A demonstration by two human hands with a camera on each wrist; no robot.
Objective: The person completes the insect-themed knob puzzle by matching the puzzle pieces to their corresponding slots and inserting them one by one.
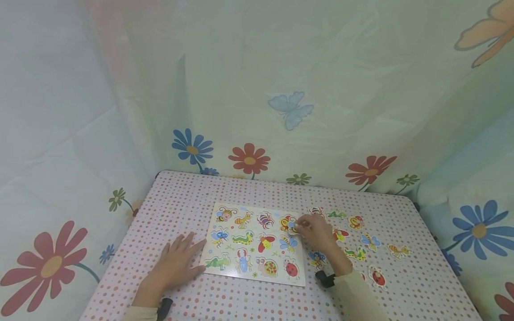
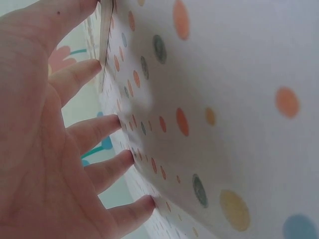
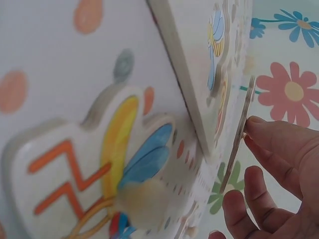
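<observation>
A pale puzzle board [image 1: 257, 255] printed with rows of colourful insects lies on the table. My right hand [image 1: 317, 232] pinches a thin bee puzzle piece [image 1: 294, 228] between thumb and finger, above the board's upper right part, overlapping the butterfly picture. In the right wrist view the piece [image 3: 238, 139] appears edge-on, tilted and clear of the board. My left hand [image 1: 178, 261] has its fingers spread at the board's left side. The left wrist view shows its thumb and index fingertip at the board's edge [image 2: 105, 37], the other fingertips on the tablecloth.
Loose insect pieces lie right of the board, among them a ladybug [image 1: 377, 277], a striped ant-like insect [image 1: 399, 250], a dragonfly [image 1: 370, 241] and a green caterpillar [image 1: 355, 254]. A blue-winged piece [image 3: 144, 159] sits under my right wrist. Dotted cloth [image 1: 184, 196] covers the table; a flowered curtain [image 1: 225, 89] hangs behind.
</observation>
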